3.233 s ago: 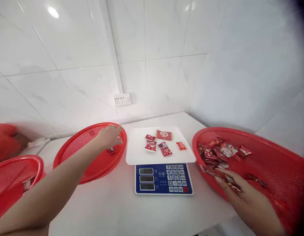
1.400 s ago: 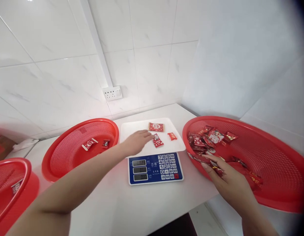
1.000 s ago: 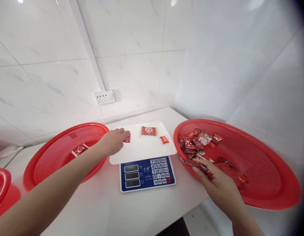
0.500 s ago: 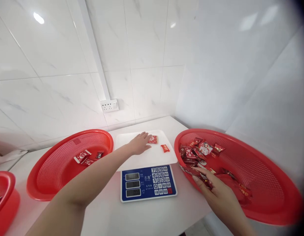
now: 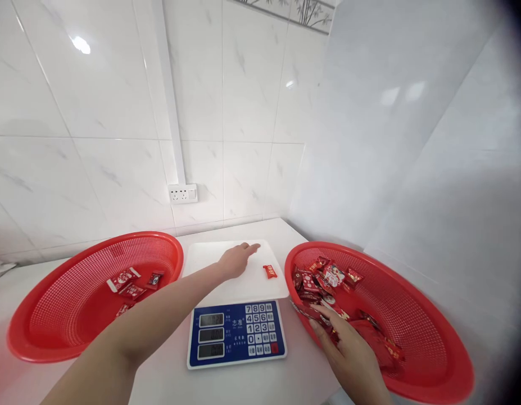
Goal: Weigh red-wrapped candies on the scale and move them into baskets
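Note:
My left hand is over the white scale tray, its index finger stretched forward and its other fingers curled; what is under them is hidden. One small red packet lies on the tray to the right of this hand. At the near left rim of the right red basket, my right hand is closed on red packets. Many red wrapped packets lie in that basket beyond the hand. The blue scale panel faces me below the tray.
Another red basket with several packets stands on the left, partly behind my left forearm. A white table carries the scale. Behind it are a tiled wall and a socket.
The view has shifted, with the baskets and scale now lower and further left. My left fingers have curled, and the larger packet beside them on the tray is no longer visible.

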Demonstrator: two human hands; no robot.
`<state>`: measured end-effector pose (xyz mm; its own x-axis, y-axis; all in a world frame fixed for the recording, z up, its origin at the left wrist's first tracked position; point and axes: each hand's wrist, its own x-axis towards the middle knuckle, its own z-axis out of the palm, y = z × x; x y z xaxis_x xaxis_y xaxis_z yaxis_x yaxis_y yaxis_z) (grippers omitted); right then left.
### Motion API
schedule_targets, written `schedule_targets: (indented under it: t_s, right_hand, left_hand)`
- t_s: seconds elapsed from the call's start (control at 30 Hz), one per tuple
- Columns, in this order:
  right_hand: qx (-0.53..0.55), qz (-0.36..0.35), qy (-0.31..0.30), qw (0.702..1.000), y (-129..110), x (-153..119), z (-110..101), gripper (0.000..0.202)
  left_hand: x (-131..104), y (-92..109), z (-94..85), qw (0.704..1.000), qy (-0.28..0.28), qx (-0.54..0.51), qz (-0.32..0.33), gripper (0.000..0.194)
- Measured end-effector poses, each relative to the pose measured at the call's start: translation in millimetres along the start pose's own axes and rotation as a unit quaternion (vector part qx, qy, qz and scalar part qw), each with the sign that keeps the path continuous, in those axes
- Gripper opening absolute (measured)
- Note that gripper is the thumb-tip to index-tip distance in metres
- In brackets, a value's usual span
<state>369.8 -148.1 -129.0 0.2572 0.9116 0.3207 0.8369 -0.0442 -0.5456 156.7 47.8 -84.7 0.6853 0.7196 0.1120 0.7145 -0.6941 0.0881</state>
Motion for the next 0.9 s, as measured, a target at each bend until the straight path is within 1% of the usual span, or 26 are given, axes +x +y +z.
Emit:
schedule_targets:
  t_s: [0.07,0.13,0.23,0.4,0.47,0.53,0.63,0.7,0.8,0.9]
  right_hand:
    - [0.003,-0.002,0.008,1.000,2.3,0.3,1.6,0.039]
    - [0.010,-0.008,0.007,1.000,5.8,0.6,3.1,0.039]
    - [0.015,-0.010,-0.009,1.000,10.4,0.9,3.5,0.041]
    - [0.014,-0.005,-0.034,0.999,12.0,1.5,1.6,0.045]
    - [0.011,0.001,-0.023,1.000,11.0,1.7,1.7,0.045]
    - [0.009,0.002,-0.009,1.000,10.0,1.3,2.2,0.044]
    - [0.009,-0.004,0.002,1.000,9.2,-0.2,3.0,0.042]
    - [0.009,0.002,0.010,1.000,9.6,-1.4,3.4,0.043]
    - [0.004,0.005,-0.005,1.000,12.9,-1.6,3.7,0.045]
    - [-0.010,-0.006,-0.022,1.000,21.2,0.4,4.7,0.045]
  left_hand:
    - [1.0,14.9,0.3,0.999,0.004,0.008,0.038,0.036]
    - [4.7,28.5,1.6,0.997,-0.004,0.020,0.074,0.034]
    - [11.9,39.8,3.4,0.993,-0.028,0.043,0.107,0.027]
    - [18.8,41.5,4.1,0.988,-0.054,0.082,0.119,0.026]
    - [17.6,40.9,2.3,0.987,-0.065,0.093,0.115,0.026]
    - [12.2,38.0,-3.2,0.987,-0.072,0.098,0.102,0.025]
    - [-6.8,22.5,-20.2,0.992,-0.065,0.092,0.057,0.026]
    - [-27.5,2.6,-35.3,0.995,-0.052,0.082,0.008,0.026]
    - [-68.2,-36.0,-55.6,0.994,-0.032,0.065,-0.077,0.027]
    - [-115.0,-70.2,-67.0,0.986,-0.027,0.045,-0.160,0.030]
